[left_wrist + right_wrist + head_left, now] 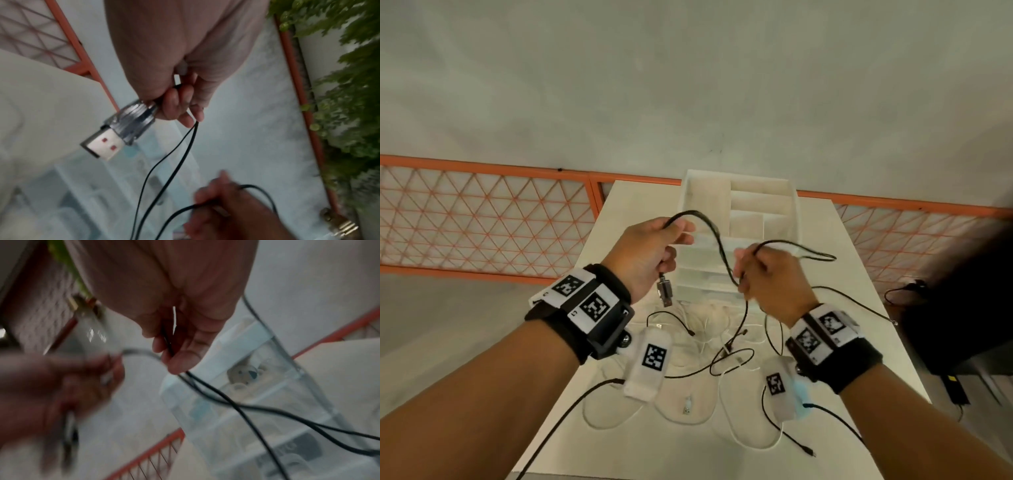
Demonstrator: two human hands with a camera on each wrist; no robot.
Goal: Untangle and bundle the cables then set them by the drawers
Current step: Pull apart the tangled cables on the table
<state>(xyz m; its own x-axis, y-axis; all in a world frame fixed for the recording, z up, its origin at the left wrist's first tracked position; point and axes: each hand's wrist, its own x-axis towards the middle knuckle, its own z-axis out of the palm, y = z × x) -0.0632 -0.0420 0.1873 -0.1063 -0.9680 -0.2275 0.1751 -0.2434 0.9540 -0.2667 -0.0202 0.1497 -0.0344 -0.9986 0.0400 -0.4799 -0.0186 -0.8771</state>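
Left hand (650,255) at 10 o'clock, fingers curled round black cable (717,240), USB plug (665,292) hanging below. Right hand (770,277) at 2 o'clock, pinching same cable. Held above white table (619,219), before drawers (739,212).

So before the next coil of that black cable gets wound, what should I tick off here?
1. Left hand grips the black cable near its USB plug: ok.
2. Right hand pinches the same cable further along: ok.
3. Plug hangs free below the left hand, clear of the table: ok.
4. Trailing length free of the other cables: not ok; it drops into the black and white cables lying crossed on the table.
5. Drawers stand at the far end of the table: ok.
6. Space beside the drawers: cannot tell; the hands hide part of it.
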